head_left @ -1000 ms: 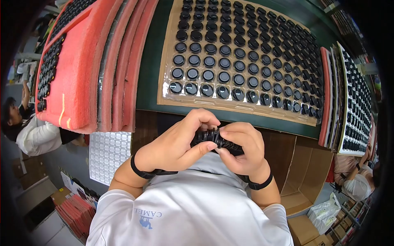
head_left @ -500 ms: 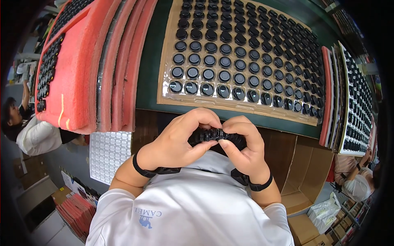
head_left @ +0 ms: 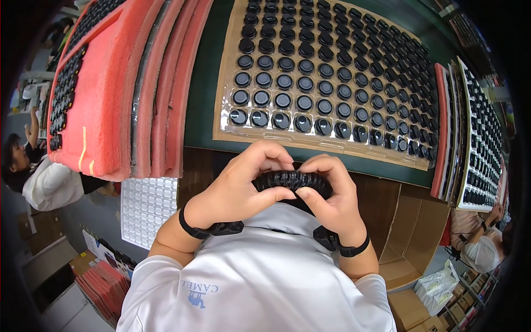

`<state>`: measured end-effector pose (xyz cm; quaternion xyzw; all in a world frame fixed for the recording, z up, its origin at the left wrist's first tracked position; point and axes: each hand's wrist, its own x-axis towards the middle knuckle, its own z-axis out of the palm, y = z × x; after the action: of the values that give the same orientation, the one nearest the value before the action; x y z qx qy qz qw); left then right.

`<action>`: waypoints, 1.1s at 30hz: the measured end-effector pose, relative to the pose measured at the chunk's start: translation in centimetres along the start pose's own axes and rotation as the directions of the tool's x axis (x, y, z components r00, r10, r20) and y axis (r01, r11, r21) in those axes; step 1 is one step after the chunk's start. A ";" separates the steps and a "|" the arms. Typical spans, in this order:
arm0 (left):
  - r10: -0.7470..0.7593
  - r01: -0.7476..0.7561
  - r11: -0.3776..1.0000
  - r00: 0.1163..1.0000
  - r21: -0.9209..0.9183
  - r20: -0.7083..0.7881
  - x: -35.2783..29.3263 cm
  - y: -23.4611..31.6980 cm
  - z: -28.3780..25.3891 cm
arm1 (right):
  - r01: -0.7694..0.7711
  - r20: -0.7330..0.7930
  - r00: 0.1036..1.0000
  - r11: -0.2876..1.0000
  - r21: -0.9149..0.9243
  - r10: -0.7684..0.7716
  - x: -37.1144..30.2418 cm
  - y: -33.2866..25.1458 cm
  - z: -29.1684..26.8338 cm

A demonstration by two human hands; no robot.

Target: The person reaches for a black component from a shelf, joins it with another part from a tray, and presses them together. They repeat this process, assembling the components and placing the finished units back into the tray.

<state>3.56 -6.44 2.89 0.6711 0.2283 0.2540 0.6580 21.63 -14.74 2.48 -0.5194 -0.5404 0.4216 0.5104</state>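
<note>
Between my hands, in front of my chest, is a curved row of black round caps (head_left: 292,180) pressed side by side, their edges forming ribs. My left hand (head_left: 241,180) grips its left end, thumb below and fingers above. At the right end my right hand (head_left: 334,191) closes round it the same way. The two thumb tips nearly meet at the middle of the row. Just beyond the hands, a clear plastic tray (head_left: 276,134) on brown cardboard carries many similar black round pieces in rows.
Pink foam sheets (head_left: 174,110) stand stacked left of the tray, some with black pieces on top. Another stack with a white tray of black parts (head_left: 478,138) is on the right. An open cardboard box (head_left: 415,238) sits below the green table (head_left: 202,105). Co-workers appear at both sides.
My fingertips have spread apart a little along the row of caps, so more of its ribbed top shows. Both hands keep their grip.
</note>
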 end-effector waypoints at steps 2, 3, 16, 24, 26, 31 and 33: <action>-0.027 0.026 0.999 0.999 0.025 0.020 0.1 0.3 -0.1 | -0.032 0.030 0.999 0.999 0.010 0.031 0.2 0.0 0.0; -0.054 0.052 0.997 0.998 0.051 0.040 0.2 0.5 -0.1 | -0.063 0.059 0.996 0.998 0.018 0.062 0.3 0.0 0.0; -0.034 0.046 0.987 0.996 0.151 -0.080 -0.4 0.7 -0.5 | -0.208 -0.029 0.975 0.950 0.232 0.220 -0.1 0.4 0.2; -0.038 0.045 0.998 0.989 0.048 -0.140 -0.2 1.0 -0.2 | -0.101 -0.088 0.989 0.970 0.222 0.123 -0.4 0.6 0.6; -0.116 0.112 0.993 0.986 -0.037 -0.119 -0.4 0.7 -0.6 | -0.063 -0.088 0.993 0.982 0.180 0.080 -0.3 0.8 0.5; -0.295 0.298 0.914 0.954 -0.275 0.053 -0.7 -0.1 -1.9 | 0.209 -0.034 0.977 0.977 -0.048 -0.211 0.4 1.4 -0.2; -0.305 0.324 0.894 0.946 -0.310 0.107 -0.7 -0.1 -1.9 | 0.306 0.003 0.951 0.945 -0.115 -0.308 0.4 1.5 -0.2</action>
<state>1.79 -5.43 2.78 0.5151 0.2706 0.1594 0.7975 22.05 -14.23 1.08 -0.4604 -0.6341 0.3014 0.5432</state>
